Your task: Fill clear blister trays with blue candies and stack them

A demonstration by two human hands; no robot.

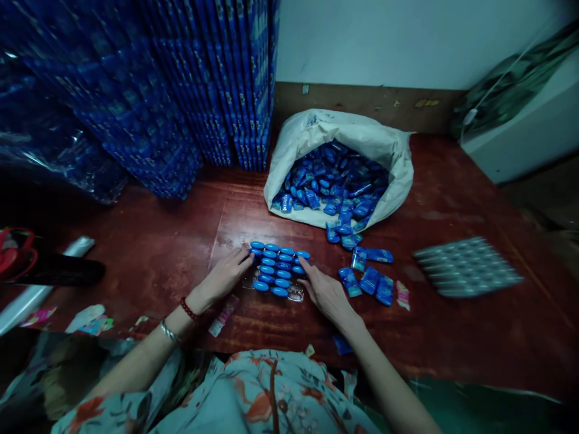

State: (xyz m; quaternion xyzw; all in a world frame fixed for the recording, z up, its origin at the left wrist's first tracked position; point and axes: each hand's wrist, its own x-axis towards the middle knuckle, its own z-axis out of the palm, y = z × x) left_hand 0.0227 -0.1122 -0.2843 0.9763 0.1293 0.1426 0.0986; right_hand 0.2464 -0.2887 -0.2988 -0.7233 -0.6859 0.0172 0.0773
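A clear plastic tray [296, 293] lies on the dark red wooden table, filled with rows of small blue oval pieces [277, 267]. My left hand [226, 274] rests at the tray's left edge, fingertips touching the blue pieces, fingers stretched. My right hand [323, 289] lies at the tray's right edge, index finger reaching onto the top right pieces, fingers apart. Neither hand grips anything that I can see.
A white sack [389, 150] full of blue packets [332, 181] lies open behind the tray, with loose packets [371, 280] spilled to the right. A stack of empty clear trays [468, 266] sits far right. Tall stacks of blue cartons [181, 90] stand at back left. Scissors [18, 253] lie far left.
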